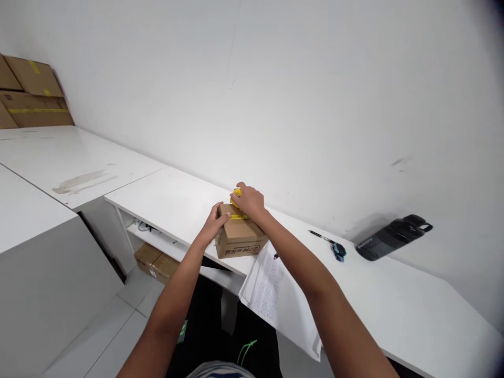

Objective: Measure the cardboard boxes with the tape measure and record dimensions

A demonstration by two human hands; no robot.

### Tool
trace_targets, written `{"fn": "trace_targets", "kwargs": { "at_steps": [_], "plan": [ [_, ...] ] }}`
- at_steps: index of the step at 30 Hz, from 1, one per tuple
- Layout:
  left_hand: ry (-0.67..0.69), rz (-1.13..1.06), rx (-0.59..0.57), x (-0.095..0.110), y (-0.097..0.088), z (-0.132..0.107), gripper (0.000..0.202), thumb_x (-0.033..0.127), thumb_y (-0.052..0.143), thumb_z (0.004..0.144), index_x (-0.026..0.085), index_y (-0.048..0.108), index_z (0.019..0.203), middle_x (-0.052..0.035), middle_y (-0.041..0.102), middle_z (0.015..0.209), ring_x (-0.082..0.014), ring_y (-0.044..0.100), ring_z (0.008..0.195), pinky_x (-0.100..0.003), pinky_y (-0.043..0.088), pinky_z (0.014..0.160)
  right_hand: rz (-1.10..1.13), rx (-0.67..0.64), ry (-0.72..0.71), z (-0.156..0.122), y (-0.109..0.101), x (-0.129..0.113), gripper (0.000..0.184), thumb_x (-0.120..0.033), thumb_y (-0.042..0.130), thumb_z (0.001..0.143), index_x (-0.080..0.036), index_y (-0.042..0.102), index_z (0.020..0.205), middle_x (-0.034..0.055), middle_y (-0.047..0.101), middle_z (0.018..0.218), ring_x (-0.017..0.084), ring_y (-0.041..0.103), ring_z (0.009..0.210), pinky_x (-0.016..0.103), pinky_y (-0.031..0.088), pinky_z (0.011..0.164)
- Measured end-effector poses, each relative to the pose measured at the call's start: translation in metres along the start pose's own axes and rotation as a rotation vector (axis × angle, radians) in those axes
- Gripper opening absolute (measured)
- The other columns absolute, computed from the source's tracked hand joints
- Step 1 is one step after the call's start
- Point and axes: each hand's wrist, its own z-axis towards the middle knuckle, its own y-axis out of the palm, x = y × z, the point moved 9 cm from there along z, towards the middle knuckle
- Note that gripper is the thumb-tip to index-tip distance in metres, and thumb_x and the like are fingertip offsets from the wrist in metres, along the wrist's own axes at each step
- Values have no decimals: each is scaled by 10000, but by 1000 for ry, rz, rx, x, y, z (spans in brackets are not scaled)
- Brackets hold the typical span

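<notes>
A small brown cardboard box point(241, 240) sits on the white desk point(177, 202) near its front edge. My left hand point(214, 224) grips the box's left top corner, fingers curled on it. My right hand point(249, 202) is closed on a yellow tape measure point(235, 195) at the far side of the box. A yellow tape blade point(238, 216) runs across the box top between the two hands.
Printed papers point(275, 294) hang over the desk edge right of the box. Farther right lie a pen point(321, 237), a small blue object point(338, 251) and a black bottle point(391, 237) on its side. Flattened cartons point(31, 94) lean at far left; boxes point(155, 262) sit under the desk.
</notes>
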Motion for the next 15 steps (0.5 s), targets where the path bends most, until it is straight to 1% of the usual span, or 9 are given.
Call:
{"fn": "trace_targets", "kwargs": {
  "at_steps": [1, 3, 5, 7, 9, 11, 15],
  "plan": [
    [-1, 0, 22, -4, 2, -1, 585, 425, 652, 795, 197, 475, 1303, -115, 594, 1271, -241, 587, 1155, -357, 471, 980, 0, -17, 19, 1, 2, 1, 481, -466, 488, 887, -188, 503, 1280, 155, 707, 1071, 301, 663, 908, 350, 447, 694],
    [16, 43, 144, -9, 0, -12, 579, 423, 677, 772, 200, 482, 1269, -95, 610, 1202, -218, 608, 1084, -336, 485, 932, 8, -44, 47, 0, 2, 1, 561, -473, 510, 863, -155, 429, 1318, 170, 713, 1031, 313, 668, 866, 358, 447, 671],
    [48, 98, 265, -11, -1, -26, 582, 420, 695, 755, 216, 487, 1259, -87, 599, 1209, -211, 601, 1084, -333, 478, 931, 0, -57, 35, -1, 0, -2, 592, -460, 527, 846, -135, 387, 1321, 170, 718, 995, 317, 669, 836, 359, 444, 658],
    [73, 142, 342, -10, 0, -37, 576, 412, 699, 754, 228, 493, 1259, -88, 581, 1242, -218, 581, 1118, -340, 463, 954, -24, -68, -17, -3, -1, -9, 581, -441, 536, 841, -136, 374, 1308, 161, 719, 976, 313, 670, 828, 350, 439, 655],
    [90, 158, 389, -9, 1, -42, 569, 401, 696, 760, 227, 494, 1263, -96, 565, 1262, -230, 559, 1149, -355, 448, 977, -43, -77, -63, -7, -1, -14, 561, -442, 542, 842, -141, 373, 1285, 153, 719, 968, 308, 669, 833, 340, 433, 651],
    [108, 156, 413, -7, 2, -43, 568, 384, 703, 759, 225, 498, 1264, -100, 551, 1272, -239, 537, 1175, -368, 435, 994, -49, -75, -76, -13, -2, -14, 520, -445, 525, 858, -146, 377, 1256, 147, 716, 971, 299, 667, 830, 331, 424, 638],
    [114, 139, 449, -6, 2, -41, 531, 342, 717, 745, 222, 518, 1223, -94, 552, 1238, -243, 529, 1160, -393, 432, 991, -74, -54, -69, -28, -8, -3, 445, -432, 490, 885, -152, 379, 1213, 134, 712, 982, 282, 664, 816, 316, 396, 611]
  ]
}}
